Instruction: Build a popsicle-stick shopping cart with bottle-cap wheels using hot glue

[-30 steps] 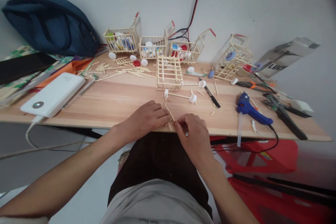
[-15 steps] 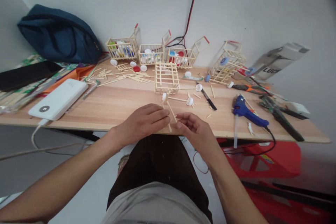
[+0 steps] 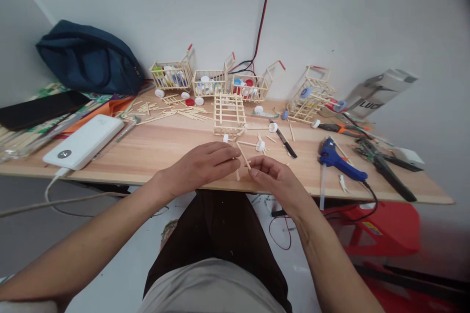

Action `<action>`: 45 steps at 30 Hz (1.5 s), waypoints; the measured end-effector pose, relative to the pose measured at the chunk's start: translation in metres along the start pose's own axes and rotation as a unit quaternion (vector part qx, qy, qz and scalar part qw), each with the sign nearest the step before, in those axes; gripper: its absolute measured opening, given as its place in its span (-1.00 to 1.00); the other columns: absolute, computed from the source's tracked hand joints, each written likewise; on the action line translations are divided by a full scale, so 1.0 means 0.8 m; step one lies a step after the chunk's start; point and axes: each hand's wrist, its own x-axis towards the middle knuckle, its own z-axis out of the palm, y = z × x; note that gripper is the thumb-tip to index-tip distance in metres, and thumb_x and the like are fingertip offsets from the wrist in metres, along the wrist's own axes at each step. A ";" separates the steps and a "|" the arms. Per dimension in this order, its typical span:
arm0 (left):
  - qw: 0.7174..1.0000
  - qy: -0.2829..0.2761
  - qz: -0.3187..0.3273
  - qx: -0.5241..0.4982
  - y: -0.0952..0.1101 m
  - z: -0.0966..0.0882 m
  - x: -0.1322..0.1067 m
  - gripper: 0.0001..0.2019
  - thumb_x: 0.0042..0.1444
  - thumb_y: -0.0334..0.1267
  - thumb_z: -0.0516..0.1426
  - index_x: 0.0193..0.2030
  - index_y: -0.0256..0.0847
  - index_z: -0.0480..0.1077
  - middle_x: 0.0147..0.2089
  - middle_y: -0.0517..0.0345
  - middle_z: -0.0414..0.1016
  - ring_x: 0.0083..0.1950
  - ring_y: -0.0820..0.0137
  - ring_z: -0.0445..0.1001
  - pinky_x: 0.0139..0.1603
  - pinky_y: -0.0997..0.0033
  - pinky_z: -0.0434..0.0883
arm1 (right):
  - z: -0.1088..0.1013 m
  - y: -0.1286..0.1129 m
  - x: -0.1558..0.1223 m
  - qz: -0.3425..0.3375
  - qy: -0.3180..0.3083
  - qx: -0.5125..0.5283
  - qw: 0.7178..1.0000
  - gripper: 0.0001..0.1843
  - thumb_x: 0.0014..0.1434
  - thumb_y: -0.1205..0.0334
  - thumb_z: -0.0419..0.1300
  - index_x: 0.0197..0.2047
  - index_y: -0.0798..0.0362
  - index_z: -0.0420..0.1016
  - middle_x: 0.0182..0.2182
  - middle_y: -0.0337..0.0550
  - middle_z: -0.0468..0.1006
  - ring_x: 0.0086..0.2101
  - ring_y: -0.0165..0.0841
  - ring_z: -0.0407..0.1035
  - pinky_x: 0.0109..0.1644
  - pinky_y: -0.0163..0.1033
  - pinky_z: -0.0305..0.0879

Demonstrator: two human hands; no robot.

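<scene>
At the table's front edge, my left hand (image 3: 201, 165) is closed with its fingers pressed around the thin wooden sticks, its thumb hidden. My right hand (image 3: 273, 176) pinches the lower end of a slanting wooden stick (image 3: 244, 155) between thumb and forefinger. This stick runs up towards a miniature stick-built cart (image 3: 229, 115), which lies just beyond my hands with its slatted side up. White bottle-cap wheels (image 3: 260, 145) sit on thin axles at the cart's near and right side. Whether the held sticks are joined to the cart, I cannot tell.
Several finished carts (image 3: 172, 78) filled with caps stand along the wall. Loose sticks (image 3: 189, 110) lie left of centre. On the right are a knife (image 3: 286, 142), a blue glue gun (image 3: 340, 159) and pliers (image 3: 341, 129). A white power bank (image 3: 84, 142) lies left.
The head view has shifted slightly. Both hands stay in nearly the same place, and my right fingertips now grip the slanting stick's end more closely.
</scene>
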 end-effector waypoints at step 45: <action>0.617 0.218 -0.540 -0.529 0.023 0.040 0.023 -0.79 -0.03 -0.24 0.27 -0.37 -0.28 0.33 -0.44 0.29 0.39 -0.44 0.56 0.43 -0.27 0.51 0.40 | 0.008 0.021 0.022 -0.042 0.034 0.018 0.998 -0.64 0.00 -0.06 0.33 -0.36 0.05 0.39 -0.56 -0.34 0.35 -0.58 -0.52 0.11 -0.49 -0.36 0.03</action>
